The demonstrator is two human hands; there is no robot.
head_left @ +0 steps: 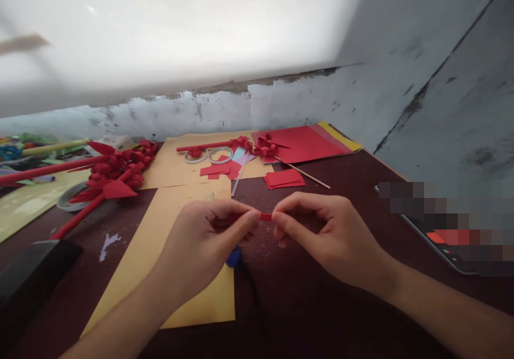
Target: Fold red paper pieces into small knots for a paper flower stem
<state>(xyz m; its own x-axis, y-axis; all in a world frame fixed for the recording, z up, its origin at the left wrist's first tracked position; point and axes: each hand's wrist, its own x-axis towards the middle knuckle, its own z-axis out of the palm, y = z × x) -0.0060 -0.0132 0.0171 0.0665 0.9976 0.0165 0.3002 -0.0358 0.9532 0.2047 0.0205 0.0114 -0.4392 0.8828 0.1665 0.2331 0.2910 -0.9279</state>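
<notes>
A narrow piece of red paper (266, 217) is stretched between my two hands above the table. My left hand (217, 236) pinches its left end between thumb and forefinger. The right end sits in the pinch of my right hand (317, 230). Most of the paper is hidden by my fingers. Just beyond my hands lies a small stack of red paper rectangles (285, 178). Under my left hand, partly covered, is a blue object (233, 256) whose kind I cannot make out.
Red paper flowers (120, 174) on red stems lie at left, near a black box-like object (36, 273). Tape rolls (220, 155), red sheets (301, 142) and a thin wooden stick (309, 176) lie farther back. Tan paper (201, 305) covers part of the table. A phone (421, 233) lies at right.
</notes>
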